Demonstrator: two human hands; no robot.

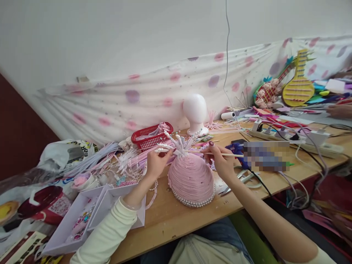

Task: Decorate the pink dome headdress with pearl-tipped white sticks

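Observation:
A pink dome-shaped headpiece [191, 179] wound from fuzzy strands stands on the table, with a pearl bead trim [189, 204] round its lower edge. White and silvery beaded stems [180, 141] fan up from its top. At the left of these, my left hand [157, 163] is closed on a white pearl-beaded stem [162, 147]. My right hand [222, 161], on the other side, grips a thin pale wooden stick [232, 155]. The stick's left end points at the base of the stems; whether it touches them I cannot tell.
A white foam head [195, 112] and a red basket [152, 132] stand behind. Scissors [249, 178], a blue glue gun [236, 149], cables and a power strip [297, 141] lie right. A lilac divided box [95, 209] holds beads. Another person's hand [339, 110] shows far right.

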